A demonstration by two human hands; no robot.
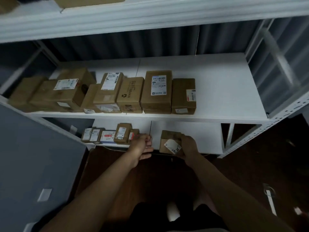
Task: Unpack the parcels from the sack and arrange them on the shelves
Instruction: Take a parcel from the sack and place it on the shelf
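Note:
My right hand grips a small brown cardboard parcel with a curled white label, at the front of the lower shelf. My left hand hovers just left of it, fingers loosely curled and holding nothing, beside a row of several small parcels on the same shelf. The middle shelf holds a row of several larger brown boxes with shipping labels. The sack is not in view.
The right half of both white shelves is bare. A top shelf with a box hangs overhead. A grey panel stands at the left, a perforated white upright at the right. Below lies a dark wooden floor.

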